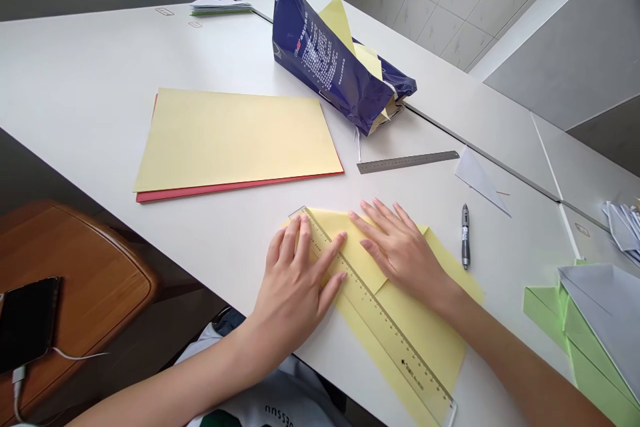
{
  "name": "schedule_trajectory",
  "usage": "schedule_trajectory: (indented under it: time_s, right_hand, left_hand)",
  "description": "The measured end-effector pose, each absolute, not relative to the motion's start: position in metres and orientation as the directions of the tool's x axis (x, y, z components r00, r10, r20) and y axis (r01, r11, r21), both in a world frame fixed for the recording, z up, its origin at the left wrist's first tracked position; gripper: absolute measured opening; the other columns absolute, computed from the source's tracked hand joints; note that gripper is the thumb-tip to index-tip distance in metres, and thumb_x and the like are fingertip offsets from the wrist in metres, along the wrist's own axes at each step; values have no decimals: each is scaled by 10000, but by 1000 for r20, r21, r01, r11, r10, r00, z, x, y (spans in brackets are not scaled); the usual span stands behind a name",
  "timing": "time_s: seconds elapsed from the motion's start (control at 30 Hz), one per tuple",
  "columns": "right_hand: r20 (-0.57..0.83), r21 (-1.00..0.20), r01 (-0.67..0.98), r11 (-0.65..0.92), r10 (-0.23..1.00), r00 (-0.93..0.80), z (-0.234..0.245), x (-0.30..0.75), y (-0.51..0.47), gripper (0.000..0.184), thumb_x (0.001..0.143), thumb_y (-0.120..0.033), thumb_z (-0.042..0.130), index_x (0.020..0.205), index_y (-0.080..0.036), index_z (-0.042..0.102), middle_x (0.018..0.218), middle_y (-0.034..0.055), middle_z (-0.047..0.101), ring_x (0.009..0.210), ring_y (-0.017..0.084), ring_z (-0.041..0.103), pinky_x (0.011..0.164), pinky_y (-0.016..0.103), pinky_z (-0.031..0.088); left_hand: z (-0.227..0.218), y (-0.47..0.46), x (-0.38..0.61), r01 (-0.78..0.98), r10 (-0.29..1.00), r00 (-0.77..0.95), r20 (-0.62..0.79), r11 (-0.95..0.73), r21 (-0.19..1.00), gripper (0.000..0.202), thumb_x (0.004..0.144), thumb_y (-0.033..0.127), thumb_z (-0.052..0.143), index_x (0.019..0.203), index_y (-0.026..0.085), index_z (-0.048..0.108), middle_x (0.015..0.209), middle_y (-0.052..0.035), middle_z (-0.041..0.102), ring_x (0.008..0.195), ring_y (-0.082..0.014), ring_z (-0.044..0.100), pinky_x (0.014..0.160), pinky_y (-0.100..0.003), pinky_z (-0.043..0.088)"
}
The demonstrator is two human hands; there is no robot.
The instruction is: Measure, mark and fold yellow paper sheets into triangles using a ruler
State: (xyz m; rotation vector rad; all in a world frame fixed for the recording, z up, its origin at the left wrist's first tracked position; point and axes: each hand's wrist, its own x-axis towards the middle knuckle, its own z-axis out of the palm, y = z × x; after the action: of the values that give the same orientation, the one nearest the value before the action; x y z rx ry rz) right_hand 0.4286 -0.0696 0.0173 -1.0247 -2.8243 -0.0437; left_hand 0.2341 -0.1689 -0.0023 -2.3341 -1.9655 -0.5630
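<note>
A yellow sheet of paper (pixel 425 320), partly folded, lies at the near edge of the table. Across it runs a clear plastic ruler (pixel 385 327), slanting from upper left to lower right. My left hand (pixel 300 273) presses on the ruler's upper end with fingers spread. Flat on the folded paper, just right of the ruler, rests my right hand (pixel 400 247), its fingers stretched out. Neither hand is wrapped around anything. To the right of my right hand lies a grey pen (pixel 465 237).
A stack of yellow and red paper (pixel 240 140) lies left of centre. Behind it sits a blue plastic bag (pixel 330 60) with yellow paper inside. A metal ruler (pixel 407 162), a white paper piece (pixel 477 177) and green folded paper (pixel 550 313) are rightward. A phone (pixel 30 320) rests on a wooden chair (pixel 100 267).
</note>
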Motion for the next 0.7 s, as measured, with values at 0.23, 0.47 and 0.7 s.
schedule_trajectory:
  time_s: [0.23,0.47,0.7]
  right_hand:
    - [53,-74,503,861,507,-860,23,394,-47,487,1042,-437,275,1487,-289,407,1576,70,342,1476,265,300,1194,511,305]
    - [55,-108,454,884,461,-885,20,383,-37,477,1042,-426,284,1481,-296,419,1586,77,323,1493,257,258,1199,483,291]
    - [104,-133,428,894,442,-891,12,385,-36,474,1044,-417,277,1481,-297,417,1598,79,298,1505,247,223,1205,485,268]
  left_hand:
    - [-3,-171,235,965,933,116,341,-187,182,468,963,436,428,1398,282,504,1390,-208,425,1350,-391,395,1042,-550,427]
    - [-3,-170,235,965,934,113,339,-185,188,447,960,428,433,1347,240,554,1365,-210,470,1361,-393,396,1053,-549,432]
    - [-2,-171,236,964,931,116,347,-190,185,445,961,425,431,1338,228,562,1362,-226,472,1359,-404,402,1050,-556,433]
